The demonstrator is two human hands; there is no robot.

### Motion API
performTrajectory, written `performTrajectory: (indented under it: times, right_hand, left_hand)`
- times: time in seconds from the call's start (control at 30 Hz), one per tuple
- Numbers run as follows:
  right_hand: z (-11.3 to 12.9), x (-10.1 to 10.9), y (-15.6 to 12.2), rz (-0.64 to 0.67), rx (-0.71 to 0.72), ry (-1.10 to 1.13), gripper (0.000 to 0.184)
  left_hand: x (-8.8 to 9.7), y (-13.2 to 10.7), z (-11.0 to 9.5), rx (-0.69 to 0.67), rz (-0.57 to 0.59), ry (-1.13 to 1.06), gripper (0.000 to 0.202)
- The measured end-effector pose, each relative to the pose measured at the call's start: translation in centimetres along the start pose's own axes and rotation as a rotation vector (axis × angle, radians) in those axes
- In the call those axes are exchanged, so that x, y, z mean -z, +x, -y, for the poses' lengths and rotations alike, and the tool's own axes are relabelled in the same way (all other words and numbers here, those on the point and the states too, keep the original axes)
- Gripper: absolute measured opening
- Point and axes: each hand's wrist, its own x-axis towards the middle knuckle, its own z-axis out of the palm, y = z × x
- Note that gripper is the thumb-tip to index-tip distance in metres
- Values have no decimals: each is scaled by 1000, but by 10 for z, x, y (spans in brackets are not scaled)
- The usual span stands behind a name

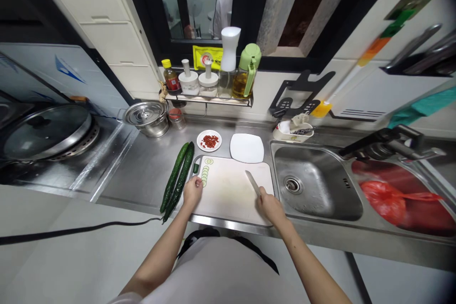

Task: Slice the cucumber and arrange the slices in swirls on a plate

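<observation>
My right hand [270, 205] is wrapped round the handle of a kitchen knife [252, 183], its blade slanting up and left over the right half of a white cutting board [228, 199]. At the board's left side, my left hand [193, 191] has its fingers pinched together beside a row of thin cucumber slices [204, 175]. Whether those fingertips grip anything cannot be made out. A short dark green cucumber end [195, 168] lies near the board's upper left corner. Two whole cucumbers [181, 178] rest on the steel counter, left of the board.
Behind the board are a small plate of chopped red pieces [210, 141] and a white square plate [247, 147]. A sink [317, 180] lies to the right, holding a red bag [383, 202] in its far basin. A lidded pot [147, 118] and a condiment shelf [210, 99] stand at the back.
</observation>
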Motion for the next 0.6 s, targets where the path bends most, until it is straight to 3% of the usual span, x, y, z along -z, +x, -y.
performTrajectory:
  times: [0.6]
  right_hand:
    - [3,6,-2,17,-4,3,28]
  left_hand:
    - [-5,2,4,-29,-17,75,14]
